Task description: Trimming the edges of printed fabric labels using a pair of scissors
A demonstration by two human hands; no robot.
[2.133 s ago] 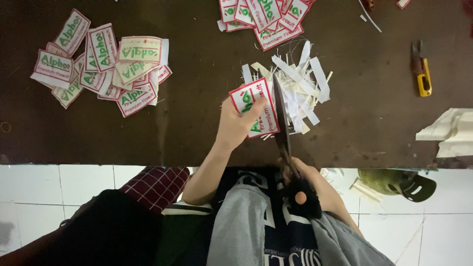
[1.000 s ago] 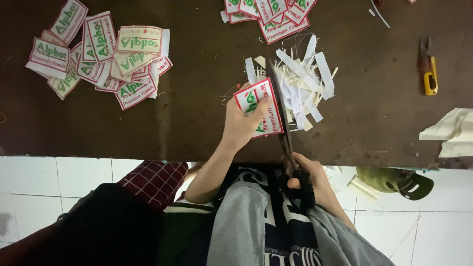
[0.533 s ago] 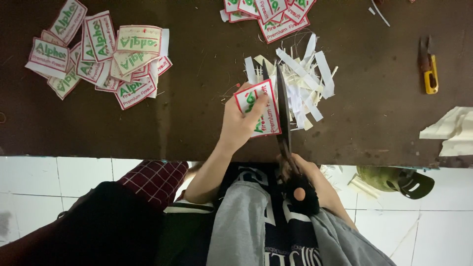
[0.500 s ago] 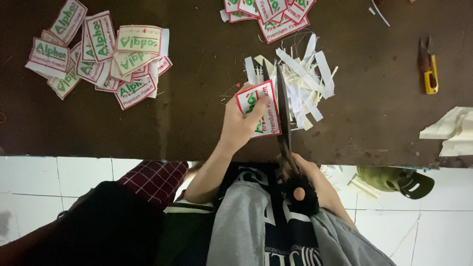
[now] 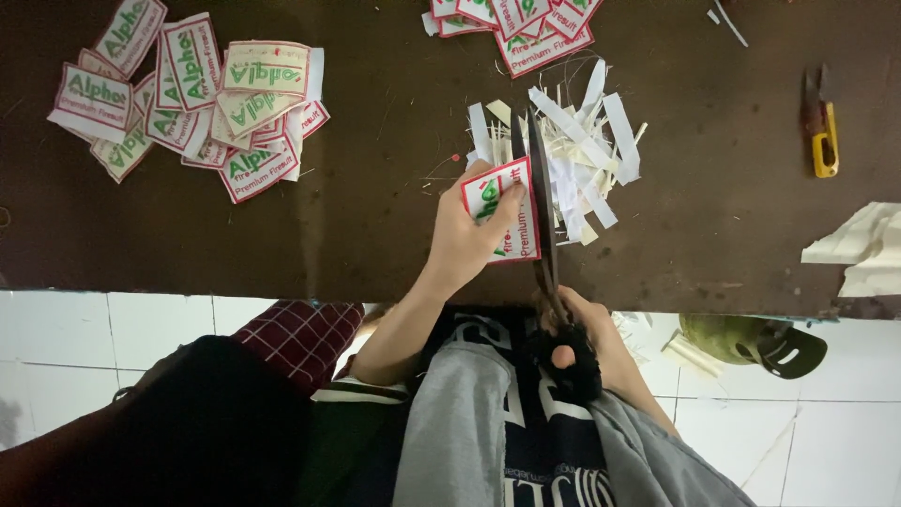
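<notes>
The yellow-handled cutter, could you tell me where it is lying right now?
In the head view the yellow-handled cutter lies at the table's far right, above the crumpled paper and right of the white strips.

Just one view here, a head cam looking straight down at the dark table (image 5: pixel 282 235) edge and the wearer's lap. Fairly close, hands dead centre, tiled floor (image 5: pixel 113 329) along the bottom.

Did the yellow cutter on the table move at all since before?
No. The yellow cutter lies in the same spot on the brown table, right of the white paper strips, just as earlier.
</notes>
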